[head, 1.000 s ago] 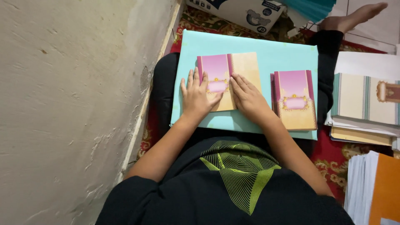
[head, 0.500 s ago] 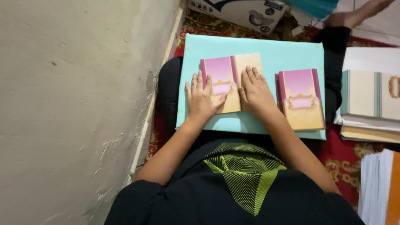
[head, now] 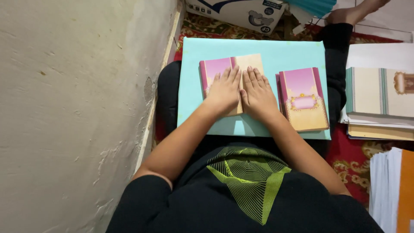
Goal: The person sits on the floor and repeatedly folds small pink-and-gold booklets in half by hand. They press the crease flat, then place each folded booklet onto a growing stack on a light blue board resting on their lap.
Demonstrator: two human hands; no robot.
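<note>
1. Nearest, the turquoise board (head: 207, 121) rests across the lap as a work surface
2. On the board, left hand (head: 223, 91) and right hand (head: 257, 94) lie flat, fingers straight, no grip closed on anything, palms pressing the pink-and-cream card (head: 215, 69) down, probably to flatten its fold
3. Just right of that card, a second matching card (head: 304, 100) lies untouched
4. Beyond the board's far edge, a cardboard box (head: 235, 13) on the floor

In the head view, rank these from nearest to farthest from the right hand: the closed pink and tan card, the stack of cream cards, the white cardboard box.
From the right hand:
1. Closed pink and tan card, just to its right on the turquoise board.
2. White cardboard box, beyond the board, up and slightly left.
3. Stack of cream cards, far right, off the board.
</note>
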